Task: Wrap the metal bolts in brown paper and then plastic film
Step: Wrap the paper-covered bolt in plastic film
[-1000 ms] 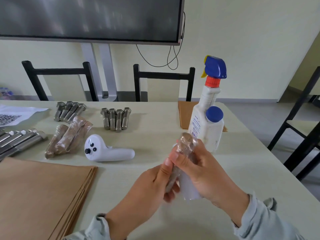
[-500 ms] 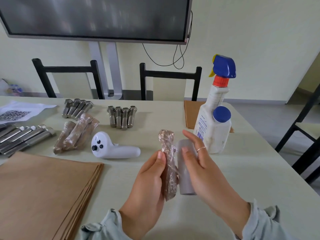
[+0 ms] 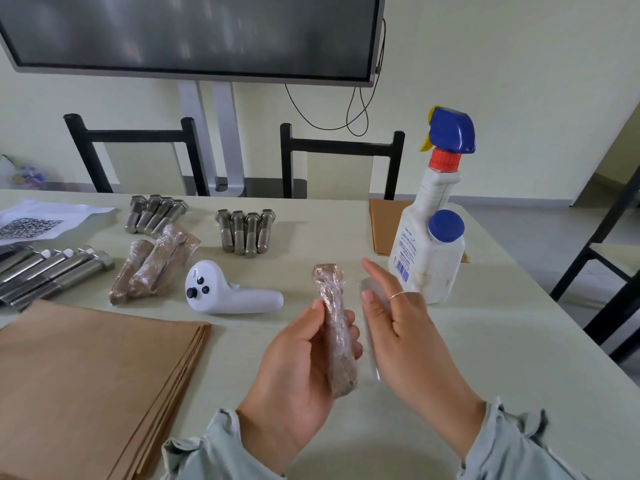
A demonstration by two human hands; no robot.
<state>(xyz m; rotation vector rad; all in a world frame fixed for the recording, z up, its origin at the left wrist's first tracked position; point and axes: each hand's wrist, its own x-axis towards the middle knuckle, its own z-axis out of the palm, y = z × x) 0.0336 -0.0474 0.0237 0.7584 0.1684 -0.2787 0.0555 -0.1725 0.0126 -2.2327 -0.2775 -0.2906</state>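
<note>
Parted since a second ago, left hand (image 3: 298,368) holds the wrapped bolt (image 3: 335,332); right hand (image 3: 398,327) flat against film roll (image 3: 369,341); wrap looks finished.

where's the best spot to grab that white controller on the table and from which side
Grip the white controller around its narrow handle, the end pointing right, coming down from above. It lies flat on the table; the handle is slim and has bare table around it, while the round button head is bulkier.

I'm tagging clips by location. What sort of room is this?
Probably a meeting room or classroom: a large dark wall screen on a stand, black-framed chairs and a long pale table.
</note>
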